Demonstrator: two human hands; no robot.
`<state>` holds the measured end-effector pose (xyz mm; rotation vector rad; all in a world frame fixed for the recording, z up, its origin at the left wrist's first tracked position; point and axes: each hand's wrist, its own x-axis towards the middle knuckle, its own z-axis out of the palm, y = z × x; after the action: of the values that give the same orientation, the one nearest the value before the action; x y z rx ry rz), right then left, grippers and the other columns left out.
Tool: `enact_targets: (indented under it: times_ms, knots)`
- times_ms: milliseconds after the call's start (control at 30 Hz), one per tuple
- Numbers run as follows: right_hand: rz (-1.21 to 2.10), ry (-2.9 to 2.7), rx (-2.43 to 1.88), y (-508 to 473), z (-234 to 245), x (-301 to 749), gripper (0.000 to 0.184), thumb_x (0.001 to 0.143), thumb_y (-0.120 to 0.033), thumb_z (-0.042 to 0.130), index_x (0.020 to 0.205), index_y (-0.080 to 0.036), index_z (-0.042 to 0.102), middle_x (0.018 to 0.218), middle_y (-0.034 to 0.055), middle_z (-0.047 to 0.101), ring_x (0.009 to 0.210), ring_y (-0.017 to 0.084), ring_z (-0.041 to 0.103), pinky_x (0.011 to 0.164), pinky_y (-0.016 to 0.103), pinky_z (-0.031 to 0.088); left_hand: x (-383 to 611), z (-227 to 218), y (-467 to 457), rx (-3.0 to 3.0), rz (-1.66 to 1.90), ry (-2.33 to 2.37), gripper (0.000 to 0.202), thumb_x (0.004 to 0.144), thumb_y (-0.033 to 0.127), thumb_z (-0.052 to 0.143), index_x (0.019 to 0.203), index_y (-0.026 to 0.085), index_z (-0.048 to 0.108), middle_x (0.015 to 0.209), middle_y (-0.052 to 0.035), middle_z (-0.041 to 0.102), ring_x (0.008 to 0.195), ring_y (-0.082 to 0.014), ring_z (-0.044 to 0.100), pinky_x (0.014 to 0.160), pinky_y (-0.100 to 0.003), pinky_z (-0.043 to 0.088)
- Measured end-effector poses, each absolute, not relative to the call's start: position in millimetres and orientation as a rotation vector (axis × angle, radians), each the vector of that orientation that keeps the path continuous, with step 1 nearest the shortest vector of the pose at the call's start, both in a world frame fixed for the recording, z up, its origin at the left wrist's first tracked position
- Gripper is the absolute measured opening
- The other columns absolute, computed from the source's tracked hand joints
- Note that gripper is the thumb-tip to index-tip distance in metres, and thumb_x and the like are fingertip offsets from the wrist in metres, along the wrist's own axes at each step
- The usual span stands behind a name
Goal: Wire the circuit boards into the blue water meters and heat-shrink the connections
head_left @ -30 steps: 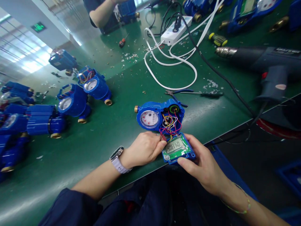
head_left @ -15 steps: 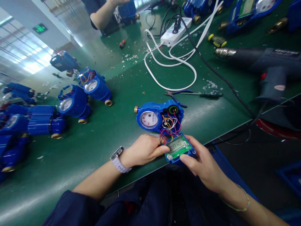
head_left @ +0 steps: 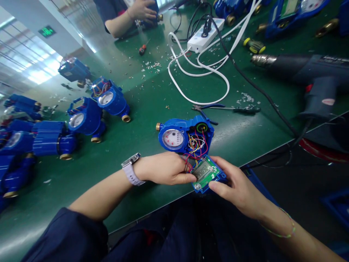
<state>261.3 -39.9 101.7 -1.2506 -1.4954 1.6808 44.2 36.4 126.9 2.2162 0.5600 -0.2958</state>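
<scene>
Display module (head_left: pixel 211 179), with a green circuit board and an LCD in a blue frame: right of centre in the lower half of the frame, above the near edge of the green table (head_left: pixel 141 127). Right hand (head_left: pixel 240 191): fingers clamped on the module, thumb on its near edge, the others around its right side. Left hand (head_left: pixel 167 169): thumb touches the module's left edge beside the LCD; other fingers hidden, cannot tell whether they clamp. Digits legible on LCD, seen inverted.

Coloured wires (head_left: pixel 196 145) run from the module into the open compartment of a blue water meter (head_left: pixel 188 129) at frame centre, dial to the left. Behind it: pliers (head_left: pixel 214 106), with a screwdriver (head_left: pixel 247 110) just beside. Heat gun (head_left: pixel 300 69) at upper right; power strip (head_left: pixel 200 44) at top, right of centre. More blue meters (head_left: pixel 87 120) stand at left. A co-worker's hand (head_left: pixel 143 11) at top centre-left.
</scene>
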Motion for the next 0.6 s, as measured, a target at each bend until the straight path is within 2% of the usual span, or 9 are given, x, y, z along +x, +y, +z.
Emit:
enact_targets:
  times_ms: [167,300,367,500,600]
  knots:
    - [1.705,-1.534,-1.274,-33.1,102.5,264.3,0.054,0.078,-0.04,0.06,0.125,-0.014,0.051,0.113,0.0115,0.067,0.099,0.028,0.063,0.087,0.041,0.052,46.6,130.0,37.5,2.346,-0.28,0.514,0.04,0.096,0.032,0.043,0.06,0.017,0.051,0.048,0.0022,0.043,0.043,-0.0099,0.023,0.047,-0.03,0.022]
    - [1.723,-1.545,-1.251,-29.8,102.0,265.8,0.053,0.079,-0.039,0.06,0.125,-0.014,0.052,0.114,0.0111,0.067,0.101,0.027,0.064,0.086,0.039,0.052,46.5,130.2,41.2,2.292,-0.264,0.459,0.042,0.096,0.027,0.044,0.055,0.018,0.046,0.044,0.0035,0.038,0.042,-0.01,0.02,0.046,-0.031,0.021]
    - [1.734,-1.548,-1.224,-28.5,101.4,266.9,0.05,0.08,-0.038,0.06,0.125,-0.015,0.054,0.115,0.0103,0.067,0.101,0.027,0.064,0.086,0.038,0.052,46.3,129.5,43.7,2.227,-0.271,0.424,0.041,0.097,0.028,0.042,0.058,0.018,0.049,0.046,0.0028,0.042,0.043,-0.0103,0.025,0.047,-0.03,0.024]
    - [1.736,-1.547,-1.188,-26.0,100.1,269.8,0.049,0.081,-0.038,0.061,0.125,-0.017,0.056,0.112,0.0084,0.069,0.099,0.026,0.065,0.085,0.037,0.053,44.8,126.3,47.5,2.067,-0.27,0.376,0.036,0.099,0.026,0.038,0.076,0.017,0.064,0.065,-0.0032,0.063,0.055,-0.0125,0.049,0.056,-0.025,0.038]
    - [1.754,-1.536,-1.175,-24.4,98.3,271.6,0.05,0.08,-0.041,0.062,0.124,-0.017,0.057,0.11,0.0081,0.069,0.099,0.027,0.065,0.084,0.037,0.053,43.7,123.4,49.6,1.947,-0.228,0.363,0.032,0.097,0.023,0.04,0.083,0.018,0.068,0.074,-0.0041,0.068,0.062,-0.013,0.056,0.062,-0.023,0.044]
